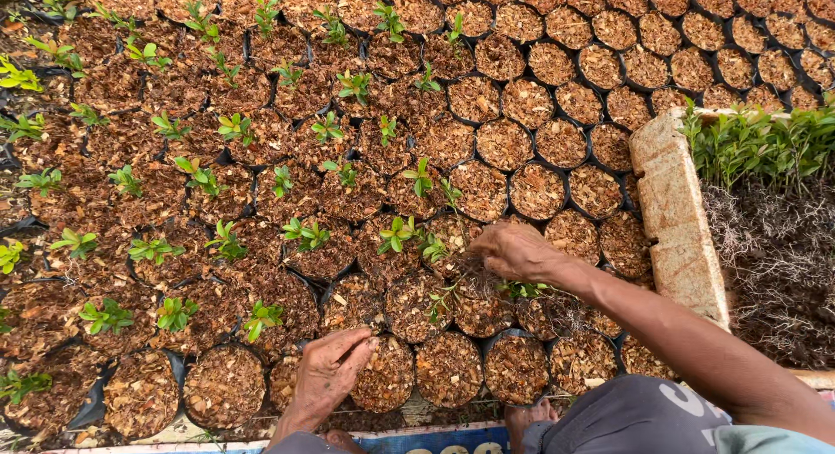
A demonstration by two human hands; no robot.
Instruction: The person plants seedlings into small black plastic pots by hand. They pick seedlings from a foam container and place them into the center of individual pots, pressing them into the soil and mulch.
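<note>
Seedlings (pixel 522 289) with bare roots trail under the right hand (pixel 515 250), whose curled fingers hide their grip. Left hand (pixel 329 374) rests fingertips, loosely together, on a mulch-filled bag (pixel 384 376); its wrist is cut off below.

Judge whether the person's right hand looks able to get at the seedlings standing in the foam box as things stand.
Probably yes. The right hand works at the filled bags just left of the foam box, and the bare-root seedlings stand open-topped on that same side, with only the low box wall between.
</note>
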